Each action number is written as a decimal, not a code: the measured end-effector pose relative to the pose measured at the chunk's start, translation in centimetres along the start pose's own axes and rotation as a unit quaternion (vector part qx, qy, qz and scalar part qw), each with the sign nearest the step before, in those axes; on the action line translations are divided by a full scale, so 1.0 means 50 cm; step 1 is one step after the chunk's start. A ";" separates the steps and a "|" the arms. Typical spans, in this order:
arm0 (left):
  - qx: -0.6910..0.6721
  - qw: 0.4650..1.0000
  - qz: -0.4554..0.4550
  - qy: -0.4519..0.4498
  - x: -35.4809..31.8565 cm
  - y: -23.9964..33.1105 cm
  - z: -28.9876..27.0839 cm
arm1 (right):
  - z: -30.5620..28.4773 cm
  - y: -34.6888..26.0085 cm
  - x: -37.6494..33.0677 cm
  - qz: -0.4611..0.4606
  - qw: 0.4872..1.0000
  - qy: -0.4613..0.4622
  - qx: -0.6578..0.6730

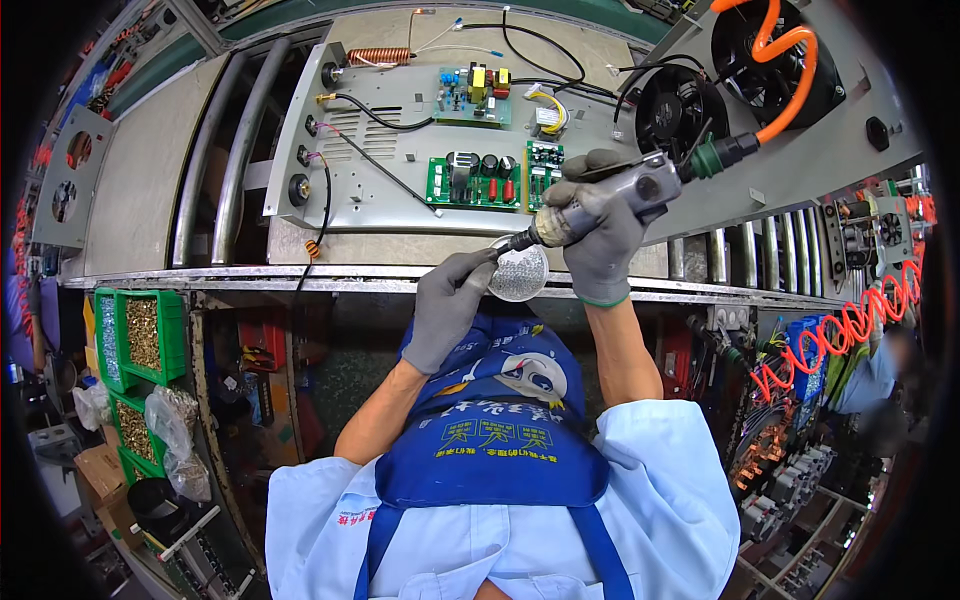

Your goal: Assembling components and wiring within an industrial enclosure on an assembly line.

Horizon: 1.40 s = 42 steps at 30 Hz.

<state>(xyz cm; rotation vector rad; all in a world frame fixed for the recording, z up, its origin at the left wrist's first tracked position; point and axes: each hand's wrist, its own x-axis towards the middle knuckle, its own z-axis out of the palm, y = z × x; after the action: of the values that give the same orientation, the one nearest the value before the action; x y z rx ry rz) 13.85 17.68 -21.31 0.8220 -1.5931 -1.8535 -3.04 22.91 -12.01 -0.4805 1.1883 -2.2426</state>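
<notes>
My right hand [603, 235], in a grey glove, grips a grey pneumatic screwdriver [625, 195] fed by an orange coiled air hose [800, 85]. The tool's tip points down-left toward a round dish of small silver screws [520, 275] at the bench's near edge. My left hand [447, 305], also gloved, has its fingertips at the dish's left rim, close to the tool's tip. Beyond the hands lies a grey metal chassis panel [400, 190] carrying green circuit boards [472, 182], black wires and a copper coil [378, 56].
Two black fans [680, 108] sit on another grey panel at the right. Metal rollers [215, 150] run along the conveyor at the left. Green bins of screws [145, 335] hang under the bench at the left. A red coiled hose [850, 325] hangs at the right.
</notes>
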 end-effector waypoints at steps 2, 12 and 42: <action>-0.027 0.999 -0.031 -0.025 -0.012 0.002 -0.003 | -0.003 0.009 -0.012 -0.074 0.997 -0.017 -0.035; 0.348 0.907 0.235 0.028 0.016 -0.050 0.006 | -0.074 0.116 -0.021 -0.083 0.973 -0.038 -0.214; 0.434 0.867 0.245 -0.016 0.063 -0.073 0.004 | 0.098 0.031 0.362 -0.237 0.967 -0.065 -0.064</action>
<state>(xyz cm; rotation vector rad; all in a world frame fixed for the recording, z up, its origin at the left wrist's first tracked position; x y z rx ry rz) 11.54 15.99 -25.18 0.6198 -2.4101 -0.7505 -14.13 7.89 -9.65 -1.0413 1.2553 -2.4808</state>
